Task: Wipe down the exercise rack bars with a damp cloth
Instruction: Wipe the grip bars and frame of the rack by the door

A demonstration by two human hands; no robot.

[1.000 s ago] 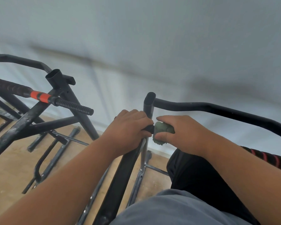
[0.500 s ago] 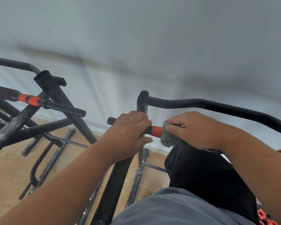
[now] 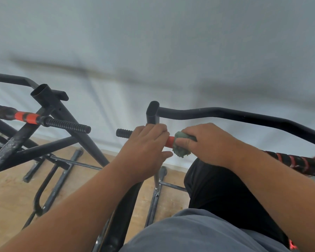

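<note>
While both hands sit on the handle bar:
Right hand: fingers curled, pinching green cloth against bar.
Cloth: bulges at 7 o'clock of those fingers.
Left hand: fingers wrapped around the ribbed grip.

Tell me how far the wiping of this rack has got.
Nothing shows as finished; no bar looks visibly cleaner. In hand: the right hand holds the green cloth on the orange-banded handle, which the left hand grips. Left: the curved top bar, the other handle and the scuffed slanted bar, whitish marks remaining.
</note>
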